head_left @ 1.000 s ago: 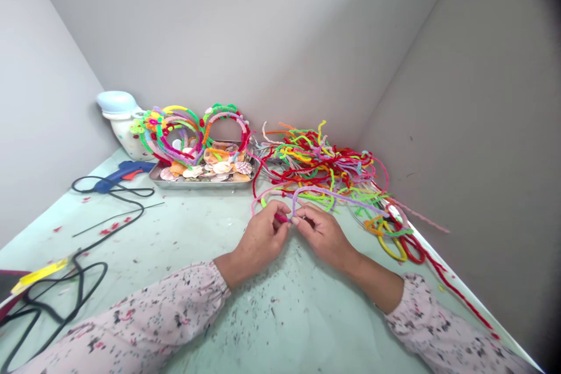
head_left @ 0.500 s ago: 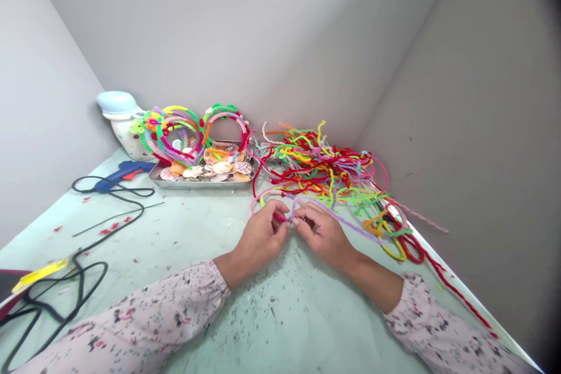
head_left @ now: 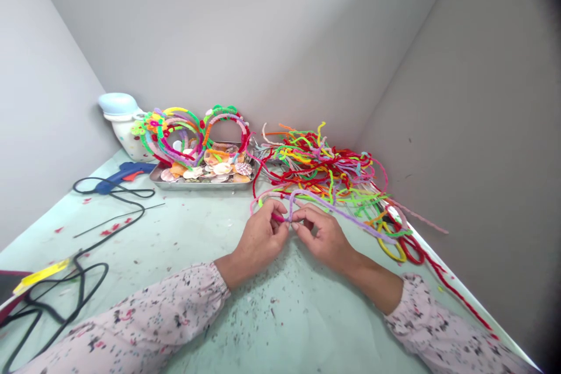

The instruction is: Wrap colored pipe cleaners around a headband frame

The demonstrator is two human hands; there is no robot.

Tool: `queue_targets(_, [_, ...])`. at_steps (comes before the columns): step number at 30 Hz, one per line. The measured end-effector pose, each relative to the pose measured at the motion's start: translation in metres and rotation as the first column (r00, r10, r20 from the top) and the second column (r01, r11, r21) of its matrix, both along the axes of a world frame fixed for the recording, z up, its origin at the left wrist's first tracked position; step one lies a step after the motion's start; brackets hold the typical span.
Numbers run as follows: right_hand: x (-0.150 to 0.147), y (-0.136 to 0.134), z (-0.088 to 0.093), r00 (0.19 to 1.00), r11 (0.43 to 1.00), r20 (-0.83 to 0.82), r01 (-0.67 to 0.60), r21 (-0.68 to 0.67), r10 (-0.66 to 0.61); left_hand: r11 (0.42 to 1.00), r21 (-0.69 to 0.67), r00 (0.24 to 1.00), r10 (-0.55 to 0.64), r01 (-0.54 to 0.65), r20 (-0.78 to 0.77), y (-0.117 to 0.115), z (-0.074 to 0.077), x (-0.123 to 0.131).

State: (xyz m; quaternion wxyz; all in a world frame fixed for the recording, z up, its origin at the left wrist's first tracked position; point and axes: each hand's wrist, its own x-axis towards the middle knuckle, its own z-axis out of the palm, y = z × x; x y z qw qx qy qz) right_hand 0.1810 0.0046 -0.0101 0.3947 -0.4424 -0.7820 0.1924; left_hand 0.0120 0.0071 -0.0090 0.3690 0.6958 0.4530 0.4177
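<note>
Above the middle of the table, my left hand (head_left: 262,235) is closed on a band wrapped in pipe cleaners, its magenta part (head_left: 277,218) showing by the fingers. Close beside it, my right hand (head_left: 325,238) pinches a purple pipe cleaner (head_left: 339,211) near the end of that magenta part. The purple strand rises from the fingertips, bends over, and trails right past the hand. Behind my left hand, the rest of the band curves in pink and green. How the purple end is fixed to the band is too small to tell.
A metal tray (head_left: 204,186) holds shells (head_left: 221,168) and finished-looking colourful headbands (head_left: 179,114). Loose pipe cleaners (head_left: 315,158) are heaped behind my hands. Yellow-handled scissors (head_left: 397,251) lie right. A blue glue gun (head_left: 120,176), black cord (head_left: 81,280) and white jar (head_left: 127,131) are left.
The bend of the purple pipe cleaner has shifted slightly left and up, and its trailing end a little right. Both hands have stayed almost in place, with their grips unchanged.
</note>
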Motion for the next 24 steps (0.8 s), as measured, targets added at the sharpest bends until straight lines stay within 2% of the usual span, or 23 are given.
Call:
queue_targets(12, [-0.0013,0.0000,0.0017,1.000,0.998,-0.009,-0.019,0.068,0.020,1.000,-0.010,1.000,0.011,-0.011,-0.001,0.0000,0.0035,0.0008])
queue_targets(24, [-0.0027,0.0001,-0.0012,0.998,0.996,-0.021,0.059,0.068,-0.057,1.000,-0.020,0.999,-0.001,0.002,0.050,0.0005,0.0011,0.0006])
